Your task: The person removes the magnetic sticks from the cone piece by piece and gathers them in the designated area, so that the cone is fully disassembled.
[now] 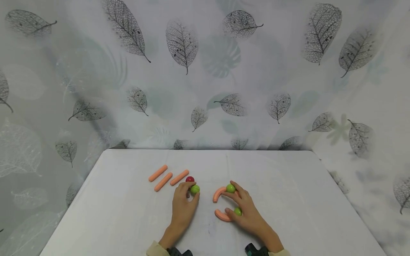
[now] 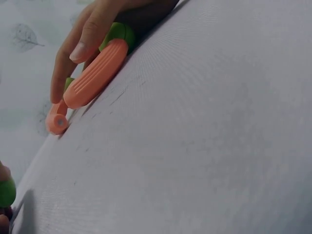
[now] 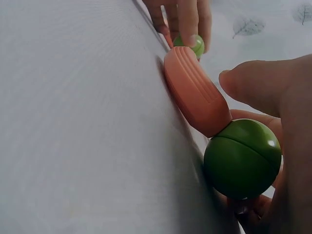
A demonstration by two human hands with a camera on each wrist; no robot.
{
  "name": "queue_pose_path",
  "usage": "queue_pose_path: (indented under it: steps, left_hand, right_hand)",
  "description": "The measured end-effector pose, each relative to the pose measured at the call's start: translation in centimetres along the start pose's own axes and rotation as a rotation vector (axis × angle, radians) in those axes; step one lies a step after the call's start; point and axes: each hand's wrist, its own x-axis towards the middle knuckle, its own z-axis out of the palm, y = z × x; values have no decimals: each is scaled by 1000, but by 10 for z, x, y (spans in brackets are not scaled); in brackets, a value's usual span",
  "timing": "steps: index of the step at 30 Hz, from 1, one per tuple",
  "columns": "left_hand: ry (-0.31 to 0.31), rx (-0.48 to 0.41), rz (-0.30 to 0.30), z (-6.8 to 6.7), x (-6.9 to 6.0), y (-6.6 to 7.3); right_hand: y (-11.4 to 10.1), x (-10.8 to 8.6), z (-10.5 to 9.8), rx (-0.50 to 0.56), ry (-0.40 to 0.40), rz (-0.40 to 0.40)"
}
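Between thumb and fingers, my left hand (image 1: 183, 209) pinches a green ball (image 1: 195, 190), close to a red ball (image 1: 190, 179). My right hand (image 1: 249, 212) is spread over two curved orange pieces, an upper one (image 1: 219, 194) and a lower one (image 1: 222, 216). One green ball (image 1: 230, 188) lies by its fingertips, another (image 1: 238, 211) beside its thumb. In the right wrist view, the thumb (image 3: 253, 85) stands apart from a ribbed curved piece (image 3: 195, 92), whose end meets a green ball (image 3: 243, 158). Some right-hand fingers are hidden there.
Three straight orange sticks (image 1: 158, 173) (image 1: 163, 181) (image 1: 179, 177) lie at the left on the white table (image 1: 288, 185). Behind the table hangs a cloth (image 1: 205, 85) with a leaf pattern. A dark device is worn at each wrist.
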Motion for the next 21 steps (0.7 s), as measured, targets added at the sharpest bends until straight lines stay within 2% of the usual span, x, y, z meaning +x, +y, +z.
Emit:
queue_pose_path:
  steps: [7,13,21]
  left_hand:
    - [67,-6,-39,-2,3,-2]
    - [119,6,-42,-3,6,-5]
    - [137,4,-75,-3,7,-7]
  right_hand:
    - [-3,-1,-1,-3,-1,1]
    - [-3,1,-3,-2,8,-19]
    - [-1,2,-4,-16,-4,-27]
